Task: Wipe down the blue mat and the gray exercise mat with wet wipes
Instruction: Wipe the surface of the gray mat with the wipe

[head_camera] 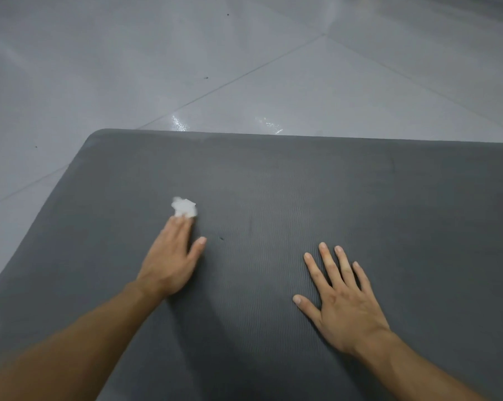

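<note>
The gray exercise mat (316, 186) lies flat on the floor and fills the lower part of the head view, its rounded far-left corner showing. My left hand (172, 259) reaches forward over the mat's left half and presses a crumpled white wet wipe (184, 208) under its fingertips against the surface; the hand looks slightly blurred. My right hand (342, 296) lies flat on the mat to the right, fingers spread, with nothing in it. No blue mat is in view.
A pale gray tiled floor (186, 59) stretches beyond the mat's far edge and along its left side, with glossy wet-looking patches (269, 123) just past the far edge. A tiny dark speck (221, 238) sits on the mat near my left thumb.
</note>
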